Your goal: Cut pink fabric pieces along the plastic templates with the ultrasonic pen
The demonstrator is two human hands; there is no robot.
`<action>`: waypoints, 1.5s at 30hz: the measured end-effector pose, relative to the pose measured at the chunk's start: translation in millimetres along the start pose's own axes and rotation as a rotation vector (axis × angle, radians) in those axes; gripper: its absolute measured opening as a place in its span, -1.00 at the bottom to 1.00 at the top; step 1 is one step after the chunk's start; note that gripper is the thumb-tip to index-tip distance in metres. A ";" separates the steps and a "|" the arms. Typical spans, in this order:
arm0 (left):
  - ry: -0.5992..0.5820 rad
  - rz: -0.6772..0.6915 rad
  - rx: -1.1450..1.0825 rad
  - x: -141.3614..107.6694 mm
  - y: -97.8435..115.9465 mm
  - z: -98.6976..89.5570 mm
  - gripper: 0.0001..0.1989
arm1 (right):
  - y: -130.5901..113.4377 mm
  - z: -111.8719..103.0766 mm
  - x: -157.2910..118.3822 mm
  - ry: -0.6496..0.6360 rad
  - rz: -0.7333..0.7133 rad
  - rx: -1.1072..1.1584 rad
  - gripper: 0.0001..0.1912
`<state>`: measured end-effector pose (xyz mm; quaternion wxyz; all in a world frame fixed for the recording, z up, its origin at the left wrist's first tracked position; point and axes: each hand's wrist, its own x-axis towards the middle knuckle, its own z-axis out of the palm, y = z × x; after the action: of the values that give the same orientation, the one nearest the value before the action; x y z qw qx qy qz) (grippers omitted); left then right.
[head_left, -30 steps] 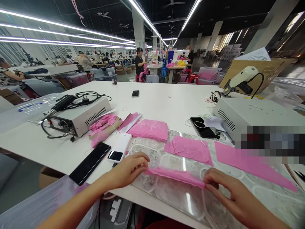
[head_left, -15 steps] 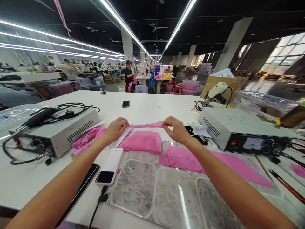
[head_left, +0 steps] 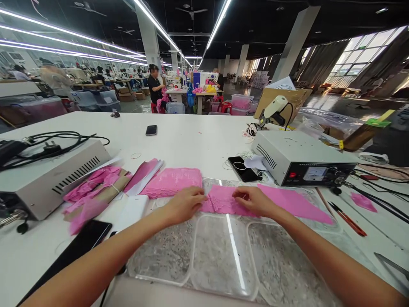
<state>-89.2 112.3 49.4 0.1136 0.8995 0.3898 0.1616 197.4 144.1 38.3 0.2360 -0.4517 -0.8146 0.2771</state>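
My left hand [head_left: 188,205] is at the left end of a pink lace piece [head_left: 222,200], its bent fingertips closed on the lace edge. At the right part of the same piece, my right hand [head_left: 254,200] has thumb and fingers pinched on the lace. The piece lies low over a clear panelled mat [head_left: 223,256]. Left of it sits a neat stack of pink lace [head_left: 174,181]. A flat pink fabric panel [head_left: 294,204] extends to the right, partly behind my right forearm.
Grey control boxes stand at left [head_left: 51,179] and right [head_left: 303,157]. Tied pink fabric [head_left: 96,187], a white power bank [head_left: 131,211] and a dark tablet [head_left: 76,256] lie left. Orange-handled tweezers [head_left: 348,219] and a black phone [head_left: 244,169] lie right. A co-worker [head_left: 155,87] sits beyond the table.
Both hands have come down from holding a pink strip stretched in the air to the lace on the mat. The view has turned slightly to the right.
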 end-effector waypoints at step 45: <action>-0.228 -0.210 -0.293 -106.4 33.5 -34.2 -0.77 | -56.8 50.4 -111.3 -0.021 -0.512 -0.249 -0.74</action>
<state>-148.4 14.0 70.4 0.3029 0.8403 0.4381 0.1009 184.6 10.8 24.1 0.2328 -0.2540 -0.9322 0.1111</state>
